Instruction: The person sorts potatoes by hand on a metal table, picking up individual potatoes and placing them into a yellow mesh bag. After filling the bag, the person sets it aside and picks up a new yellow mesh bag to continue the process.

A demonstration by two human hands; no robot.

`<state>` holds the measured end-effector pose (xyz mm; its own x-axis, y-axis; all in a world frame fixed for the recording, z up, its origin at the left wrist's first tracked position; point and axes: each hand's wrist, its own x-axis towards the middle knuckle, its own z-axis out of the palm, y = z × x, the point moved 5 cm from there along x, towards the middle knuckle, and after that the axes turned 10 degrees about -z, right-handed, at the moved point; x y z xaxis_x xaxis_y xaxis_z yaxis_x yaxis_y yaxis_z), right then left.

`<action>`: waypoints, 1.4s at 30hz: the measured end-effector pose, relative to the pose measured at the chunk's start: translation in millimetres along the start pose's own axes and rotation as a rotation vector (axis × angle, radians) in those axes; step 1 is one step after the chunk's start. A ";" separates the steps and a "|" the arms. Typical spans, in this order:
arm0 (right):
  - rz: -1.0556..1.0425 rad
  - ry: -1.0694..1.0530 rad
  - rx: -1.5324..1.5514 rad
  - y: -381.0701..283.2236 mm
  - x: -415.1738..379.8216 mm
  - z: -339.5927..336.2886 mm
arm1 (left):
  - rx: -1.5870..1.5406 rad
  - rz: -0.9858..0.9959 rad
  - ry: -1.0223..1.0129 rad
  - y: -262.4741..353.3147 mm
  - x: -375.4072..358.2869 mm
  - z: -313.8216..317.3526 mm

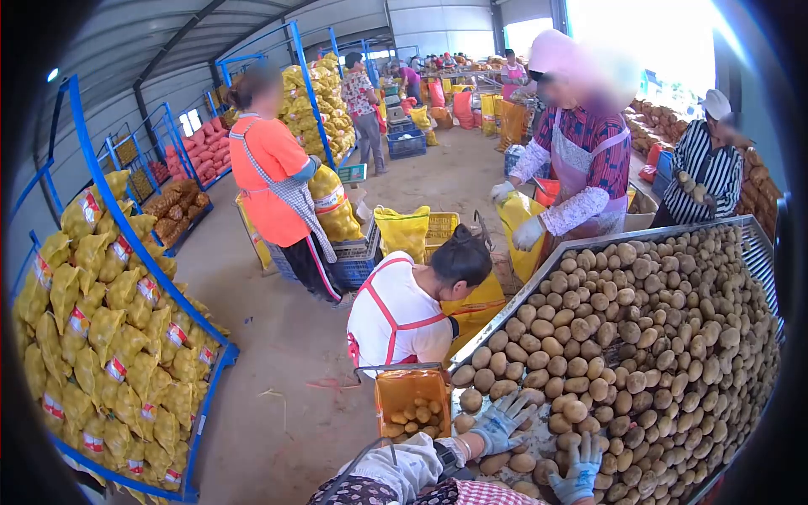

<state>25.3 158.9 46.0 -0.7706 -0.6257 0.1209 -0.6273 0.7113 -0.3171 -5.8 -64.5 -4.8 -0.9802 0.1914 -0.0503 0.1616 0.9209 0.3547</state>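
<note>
A broad heap of potatoes (627, 337) covers the metal sorting table (484, 337) in front of me. My left hand (500, 422), in a pale blue work glove, reaches over the table's near left part with fingers stretched out above a few potatoes. Farther right, my right hand (579, 473), gloved alike, rests against the near edge of the heap with its fingers spread. Neither hand is closed around a potato. To the left of my left hand, a crate lined with an orange-yellow bag (412, 383) holds several potatoes (418, 417).
A person in a white top (400, 311) crouches beside the table. Another in an apron (589, 160) handles a yellow bag (522, 223), and one in orange (265, 168) holds a filled sack (334, 204). A blue rack of potato sacks (118, 337) stands left.
</note>
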 end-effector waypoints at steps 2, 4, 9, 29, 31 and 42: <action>0.050 0.037 -0.103 17.7 -20.6 -4.8 | -0.015 0.009 0.005 1.2 -1.7 7.2; -0.031 0.064 -0.129 20.5 -28.9 0.7 | -0.036 0.006 0.039 -3.9 -0.6 8.7; 0.050 -0.046 -0.232 19.3 -18.1 -0.1 | -0.062 0.032 0.191 -1.3 6.7 16.6; -0.071 -0.155 -0.108 -19.7 -16.6 11.7 | -0.013 0.074 0.099 3.8 -21.2 -18.3; -0.113 -0.163 -0.107 -20.8 0.5 22.8 | -0.072 0.162 0.113 24.7 -26.6 -13.3; 0.251 -0.107 -0.244 6.0 -51.2 8.4 | 0.015 -0.033 0.298 -15.0 -11.3 -41.1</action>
<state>62.0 192.5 30.0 -0.8959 -0.4429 -0.0355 -0.4385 0.8943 -0.0891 -1.9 -94.5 28.9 -0.9748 0.0555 0.2160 0.1290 0.9302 0.3436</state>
